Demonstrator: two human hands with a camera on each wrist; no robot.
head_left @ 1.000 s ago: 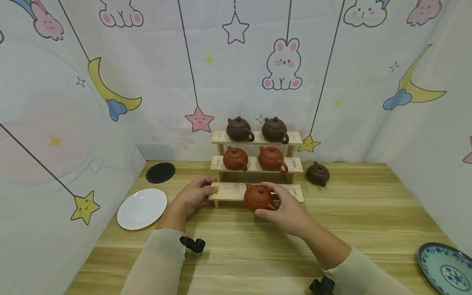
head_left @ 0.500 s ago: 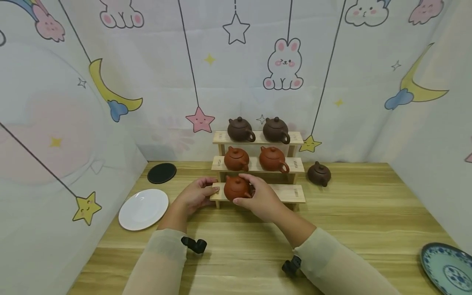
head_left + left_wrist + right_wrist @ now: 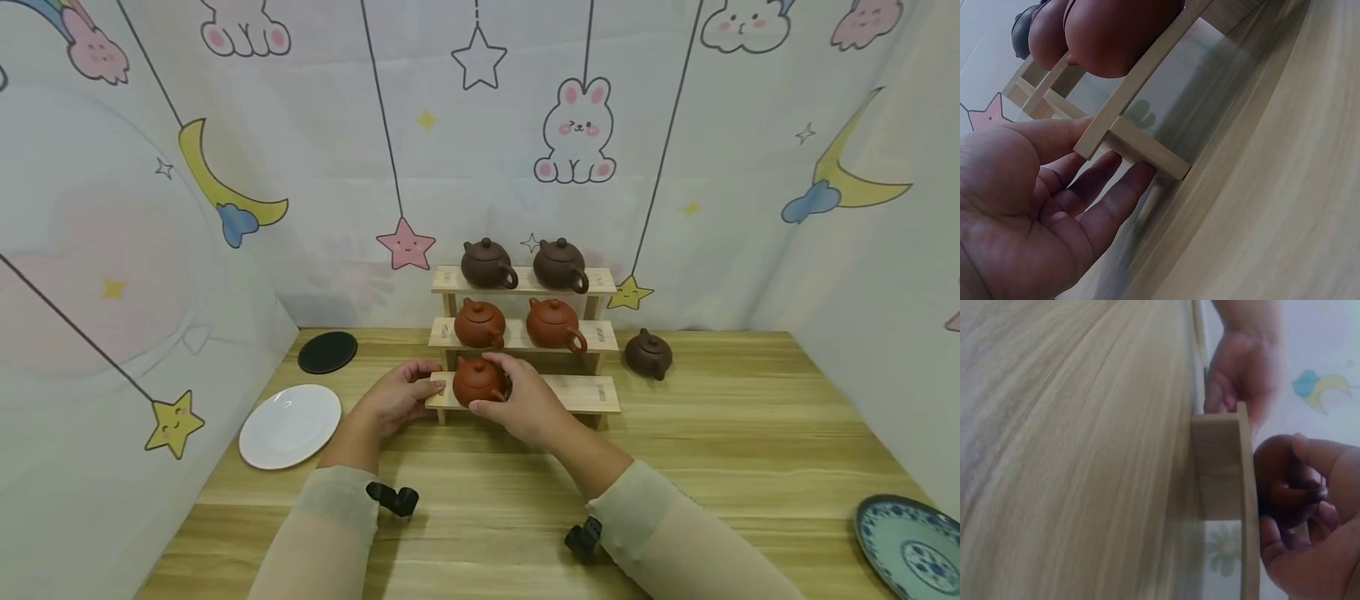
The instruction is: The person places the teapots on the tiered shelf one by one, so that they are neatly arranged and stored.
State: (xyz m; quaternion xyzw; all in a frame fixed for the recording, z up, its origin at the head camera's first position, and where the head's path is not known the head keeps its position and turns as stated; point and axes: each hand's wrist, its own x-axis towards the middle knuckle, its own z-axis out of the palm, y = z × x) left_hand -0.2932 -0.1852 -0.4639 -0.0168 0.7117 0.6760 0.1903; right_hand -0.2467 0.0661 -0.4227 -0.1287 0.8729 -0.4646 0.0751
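A three-tier wooden display stand [image 3: 570, 392] stands at the back of the table. My left hand [image 3: 397, 398] grips the left end of its lowest shelf; in the left wrist view the thumb lies on the board [image 3: 1129, 94] and the fingertips touch the leg below. My right hand [image 3: 531, 402] holds a reddish-brown clay teapot [image 3: 477, 382] at the left of that lowest shelf, thumb and fingers around its handle side. In the right wrist view the teapot [image 3: 1275, 475] sits close against the board. Two red teapots, one of them [image 3: 552, 323] at right, occupy the middle shelf.
Two dark brown teapots, including the left one [image 3: 486, 263], stand on the top shelf. Another dark teapot [image 3: 648, 354] is right of the stand. A white plate [image 3: 289, 427] and black disc [image 3: 327, 352] lie left; a blue-patterned plate [image 3: 918, 542] lies front right.
My right hand has carried the red teapot leftward, from in front of the lowest shelf's middle to its left part. The left hand has stayed on the shelf's end.
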